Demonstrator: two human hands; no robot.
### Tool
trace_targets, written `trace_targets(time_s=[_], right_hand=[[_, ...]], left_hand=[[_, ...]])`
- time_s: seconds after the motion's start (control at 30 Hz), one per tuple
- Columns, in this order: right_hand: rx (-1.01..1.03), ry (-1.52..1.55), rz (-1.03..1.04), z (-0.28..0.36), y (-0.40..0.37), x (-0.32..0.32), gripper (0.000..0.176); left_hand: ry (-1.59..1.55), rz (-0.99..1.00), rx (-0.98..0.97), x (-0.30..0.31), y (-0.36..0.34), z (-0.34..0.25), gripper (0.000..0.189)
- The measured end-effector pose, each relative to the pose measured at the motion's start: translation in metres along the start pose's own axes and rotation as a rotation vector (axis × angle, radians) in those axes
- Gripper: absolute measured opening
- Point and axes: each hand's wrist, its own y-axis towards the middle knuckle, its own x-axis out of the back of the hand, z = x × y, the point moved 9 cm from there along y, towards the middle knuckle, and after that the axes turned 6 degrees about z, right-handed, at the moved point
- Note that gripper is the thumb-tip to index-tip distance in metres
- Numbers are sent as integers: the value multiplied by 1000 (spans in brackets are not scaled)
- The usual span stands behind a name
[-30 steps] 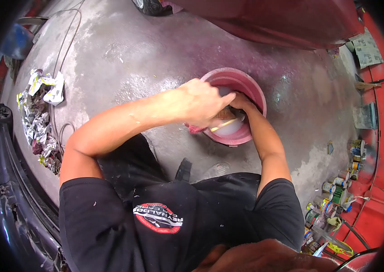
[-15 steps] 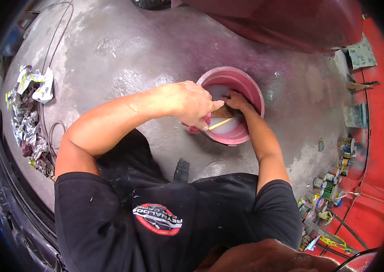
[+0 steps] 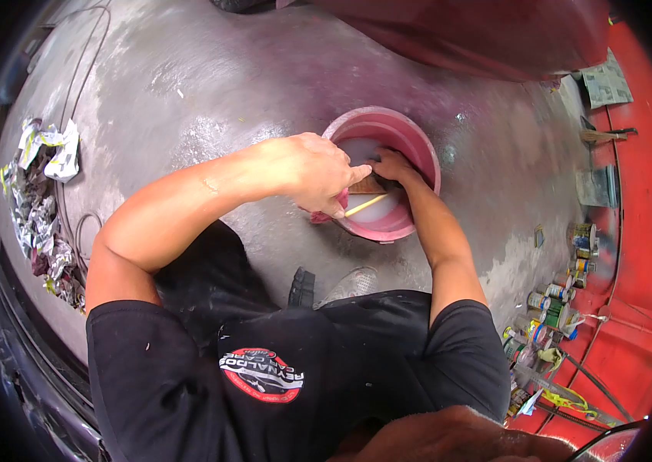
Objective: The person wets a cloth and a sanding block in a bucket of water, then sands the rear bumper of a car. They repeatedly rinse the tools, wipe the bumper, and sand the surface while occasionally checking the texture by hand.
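A round pink bucket [image 3: 427, 146] with cloudy whitish water [image 3: 358, 150] stands on the floor in front of me. My left hand [image 3: 322, 175] is at its left rim, index finger stretched over the opening and the other fingers curled; what they grip is mostly hidden. A reddish cloth [image 3: 321, 218] shows under that hand. Beside its thumb is the end of a yellow stick [image 3: 366, 205], which slants across the bucket. My right hand [image 3: 394, 165] reaches inside, fingers closed over a dark piece [image 3: 387, 185] by a brown flat piece [image 3: 367, 187].
Crumpled masking paper [image 3: 49, 177] and a hose [image 3: 62, 154] lie on the left. A dark red car panel [image 3: 480, 35] overhangs the far side. Several paint cans [image 3: 545, 312] line the red wall [image 3: 641, 231]. A dark car part [image 3: 22, 331] is at lower left.
The whole view has shifted slightly, so the bucket and both arms appear a little further left. Both hands keep nearly the same places at the bucket.
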Motion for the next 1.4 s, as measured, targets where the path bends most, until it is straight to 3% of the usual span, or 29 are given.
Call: trace_targets(time_s=[0.13, 0.33, 0.4, 0.43, 0.5, 0.57, 0.63, 0.87, 1.03, 1.17, 1.23, 1.27, 1.37, 1.4], right_hand=[[0, -12, 4, 3, -4, 1, 68], [-2, -37, -47, -5, 6, -4, 65], [-21, -20, -76, -21, 18, -11, 64], [14, -1, -53, -28, 34, -22, 68], [56, 41, -49, -18, 30, -19, 71], [10, 37, -8, -2, 1, -1, 72], [54, -15, -158, -4, 8, 0, 64], [79, 46, -144, 2, -11, 8, 61], [186, 122, -168, 2, -4, 7, 62], [195, 137, -162, 3, -1, 7, 60], [196, 131, -161, 1, 4, 5, 59], [181, 153, -125, 2, 3, 5, 59], [180, 183, -89, 2, 6, 2, 59], [187, 190, -92, 1, 8, 2, 59]], left_hand=[[50, -34, -44, 1, 1, -3, 76], [31, 127, 32, -1, 0, -3, 80], [104, -181, -110, 10, 2, -8, 80], [125, -166, -123, 8, 8, -9, 80], [281, -566, -133, 45, 0, -20, 84], [351, -630, -135, 67, 11, -17, 86], [631, -775, -179, 93, 25, -18, 85], [986, -753, 108, 128, 72, 22, 87], [1140, -705, 135, 131, 102, 15, 86], [1026, -736, 96, 146, 124, -11, 81], [1114, -770, 135, 155, 144, -19, 76], [1144, -773, 134, 160, 155, -23, 62], [1231, -804, 93, 168, 179, -39, 47], [1184, -663, 216, 170, 195, -29, 60]])
